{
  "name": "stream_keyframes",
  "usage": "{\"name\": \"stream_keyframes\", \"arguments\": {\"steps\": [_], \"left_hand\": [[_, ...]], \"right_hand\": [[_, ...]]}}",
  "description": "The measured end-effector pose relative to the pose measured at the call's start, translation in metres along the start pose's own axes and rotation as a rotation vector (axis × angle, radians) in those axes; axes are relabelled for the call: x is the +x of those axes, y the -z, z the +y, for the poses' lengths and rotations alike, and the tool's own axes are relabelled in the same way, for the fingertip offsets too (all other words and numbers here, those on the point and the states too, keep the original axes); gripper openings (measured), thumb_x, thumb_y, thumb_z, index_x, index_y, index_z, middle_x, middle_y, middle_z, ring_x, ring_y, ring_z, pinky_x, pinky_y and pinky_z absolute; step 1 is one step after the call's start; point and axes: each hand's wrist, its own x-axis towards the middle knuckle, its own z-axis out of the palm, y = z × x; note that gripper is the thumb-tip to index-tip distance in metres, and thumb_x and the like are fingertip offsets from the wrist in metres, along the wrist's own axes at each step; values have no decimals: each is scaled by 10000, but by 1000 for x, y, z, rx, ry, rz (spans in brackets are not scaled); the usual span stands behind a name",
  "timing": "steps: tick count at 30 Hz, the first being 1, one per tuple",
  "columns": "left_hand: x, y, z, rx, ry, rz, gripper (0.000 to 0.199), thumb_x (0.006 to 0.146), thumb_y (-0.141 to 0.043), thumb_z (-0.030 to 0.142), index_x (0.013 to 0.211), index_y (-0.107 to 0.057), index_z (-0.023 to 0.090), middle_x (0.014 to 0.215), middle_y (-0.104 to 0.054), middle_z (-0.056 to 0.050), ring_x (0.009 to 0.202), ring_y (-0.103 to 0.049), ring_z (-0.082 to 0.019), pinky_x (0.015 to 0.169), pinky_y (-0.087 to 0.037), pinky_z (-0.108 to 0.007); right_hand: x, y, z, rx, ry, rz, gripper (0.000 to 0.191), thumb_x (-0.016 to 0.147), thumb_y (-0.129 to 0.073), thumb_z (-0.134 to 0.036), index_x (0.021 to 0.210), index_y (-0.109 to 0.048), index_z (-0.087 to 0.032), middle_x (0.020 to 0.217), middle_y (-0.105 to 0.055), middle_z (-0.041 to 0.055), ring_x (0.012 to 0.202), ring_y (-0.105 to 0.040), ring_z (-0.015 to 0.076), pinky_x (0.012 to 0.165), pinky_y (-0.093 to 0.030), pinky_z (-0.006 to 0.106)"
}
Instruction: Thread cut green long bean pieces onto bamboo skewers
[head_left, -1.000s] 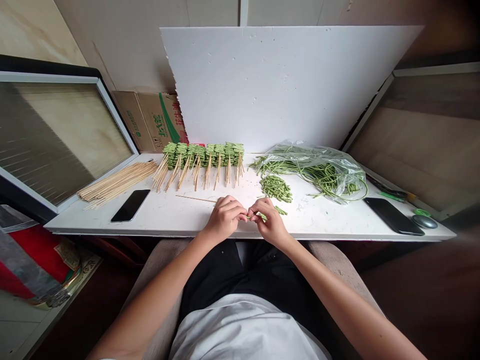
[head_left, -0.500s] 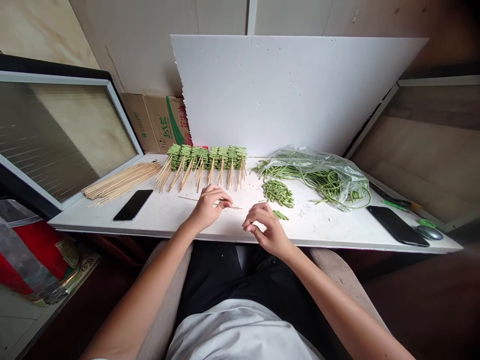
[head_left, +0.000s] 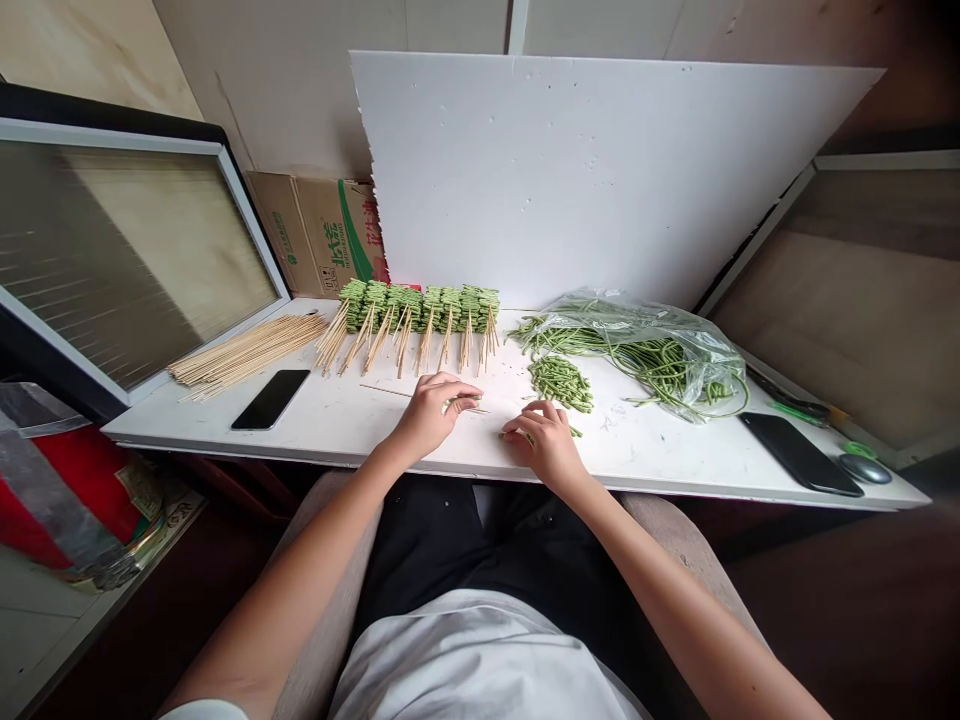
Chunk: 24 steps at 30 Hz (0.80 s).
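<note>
left hand [head_left: 429, 417] has its fingers [head_left: 461, 392] closed on a thin bamboo skewer [head_left: 390, 393], tip poking out past the fingertips on the right, blunt end trailing off left, held low over the white tabletop [head_left: 172, 425]. right hand [head_left: 546, 445] sits just beside it, fingers curled down at a short green bean piece [head_left: 529, 437]; can't tell if they're pinching it or only touching, partly hidden. handling: skewer looks light, stiff, thin, likely to snap if levered, so best held near the working end. bean pieces look small, light, firm but slick, easy to split, so a fingertip pinch seems right. cut bean pile [head_left: 561, 384] is just ahead of the right hand, plastic bag of long green beans [head_left: 660, 365] behind it to the right. finished bean skewers [head_left: 417, 308] stand in a row ahead of the left hand, bare skewer bundle [head_left: 247, 350] further left. tabletop near edge runs right in front of both wrists, so little room toward the body, black phone [head_left: 270, 399] off left
</note>
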Motion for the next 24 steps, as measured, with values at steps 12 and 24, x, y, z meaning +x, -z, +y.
{"name": "stream_keyframes", "arguments": {"steps": [12,24], "left_hand": [[-5,-20,3,-723,571,-181,445,886,-779,561,1046,-745,148,1227,-766,-164,1098,-719,-252,938,-541,-372],[0,16,-26,92,250,-169,145,930,-706,296,1006,-791,206,1095,-775,-95,902,-703,-231,861,-557,-373]], "right_hand": [[10,28,-35,415,-180,85,305,1054,-571,-478,1043,-795,-271,964,-773,81,1024,-614,290,890,-506,445],[15,23,-19,808,-427,34,405,851,-785,-603,960,-811,-213,980,-808,91,892,-737,260,768,-574,367]]}}
